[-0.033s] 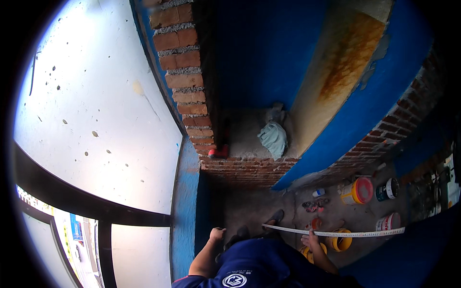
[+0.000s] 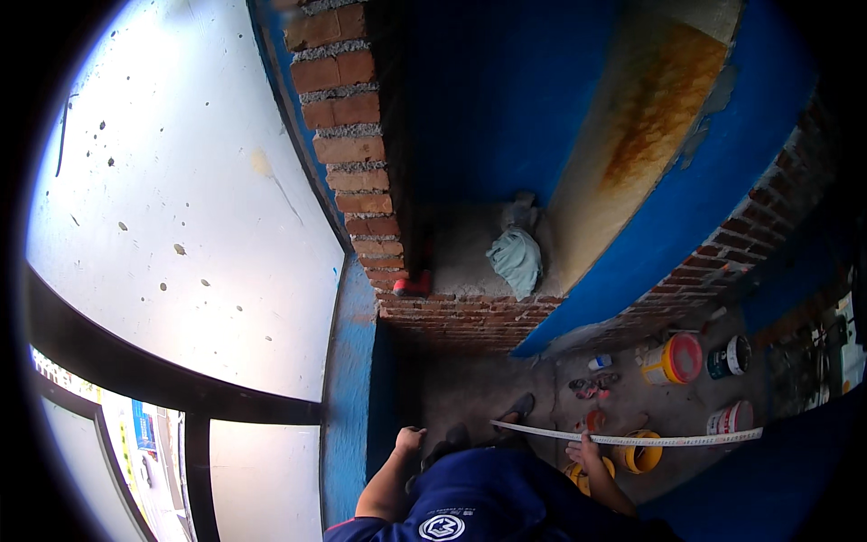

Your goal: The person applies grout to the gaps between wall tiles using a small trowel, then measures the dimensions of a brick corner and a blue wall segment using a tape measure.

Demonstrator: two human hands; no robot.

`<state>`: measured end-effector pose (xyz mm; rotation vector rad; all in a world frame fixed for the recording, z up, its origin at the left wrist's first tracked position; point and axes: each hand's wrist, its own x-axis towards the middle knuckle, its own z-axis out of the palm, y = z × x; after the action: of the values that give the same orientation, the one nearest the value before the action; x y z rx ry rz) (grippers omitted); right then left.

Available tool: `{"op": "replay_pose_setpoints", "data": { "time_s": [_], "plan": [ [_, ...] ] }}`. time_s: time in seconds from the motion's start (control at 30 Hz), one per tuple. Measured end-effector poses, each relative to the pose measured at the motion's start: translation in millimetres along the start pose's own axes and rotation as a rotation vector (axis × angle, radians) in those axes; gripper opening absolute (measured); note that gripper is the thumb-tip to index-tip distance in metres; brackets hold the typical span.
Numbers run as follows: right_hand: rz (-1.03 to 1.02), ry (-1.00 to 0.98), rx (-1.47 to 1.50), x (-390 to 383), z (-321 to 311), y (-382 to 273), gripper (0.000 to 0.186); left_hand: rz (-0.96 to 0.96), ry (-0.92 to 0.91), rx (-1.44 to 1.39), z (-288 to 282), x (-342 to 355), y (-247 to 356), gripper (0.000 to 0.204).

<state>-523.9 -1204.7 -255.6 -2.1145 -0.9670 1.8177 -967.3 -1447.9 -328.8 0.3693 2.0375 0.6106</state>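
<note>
In my right hand (image 2: 582,448), at lower right, the fingers wrap round a long white strip with printed marks (image 2: 673,442), like a ruler. The strip runs nearly level, from close to my shoe (image 2: 520,406) out to the far right. My left hand (image 2: 410,440) is closed, low in front of my body and beside the blue pillar (image 2: 348,361). Whatever lies inside its fingers, if anything, is hidden. Below the strip, near my right hand, are yellow buckets (image 2: 643,459).
A pale green cloth (image 2: 516,262) and a red object (image 2: 413,286) lie on the brick ledge (image 2: 465,312). On the floor at right stand a yellow bucket with a red lid (image 2: 666,361), a dark bucket (image 2: 728,358) and a white-and-red one (image 2: 730,418). A brick column (image 2: 348,149) rises at left.
</note>
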Motion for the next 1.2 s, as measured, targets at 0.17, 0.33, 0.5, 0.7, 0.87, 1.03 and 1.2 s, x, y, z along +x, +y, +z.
{"op": "replay_pose_setpoints", "data": {
  "time_s": [0.17, 0.33, 0.5, 0.7, 0.87, 1.03, 1.2],
  "plan": [
    [0.054, -0.026, -0.046, -1, 1, 7, 0.067, 0.392, 0.029, 0.305, -9, -14, -7, 0.033],
    [0.037, -0.039, -0.04, -3, -13, 22, 0.069, -0.057, -0.005, -0.119, -14, -41, 30, 0.033],
    [0.043, 0.01, 0.002, -13, -6, 6, 0.063, 0.039, 0.057, 0.06, -6, -15, -7, 0.04],
    [0.038, -0.029, -0.107, -19, -2, -22, 0.071, 0.059, 0.005, 0.059, -2, -13, -5, 0.041],
    [0.015, -0.012, -0.098, -13, 5, -24, 0.071, -0.041, 0.013, -0.091, -10, -26, 6, 0.036],
    [0.057, -0.025, -0.111, -15, 9, -19, 0.07, -0.037, -0.027, -0.077, -9, -8, -16, 0.036],
    [0.066, -0.032, -0.069, -10, 6, -10, 0.07, 0.058, 0.036, 0.07, 0, 9, -29, 0.038]
  ]
}}
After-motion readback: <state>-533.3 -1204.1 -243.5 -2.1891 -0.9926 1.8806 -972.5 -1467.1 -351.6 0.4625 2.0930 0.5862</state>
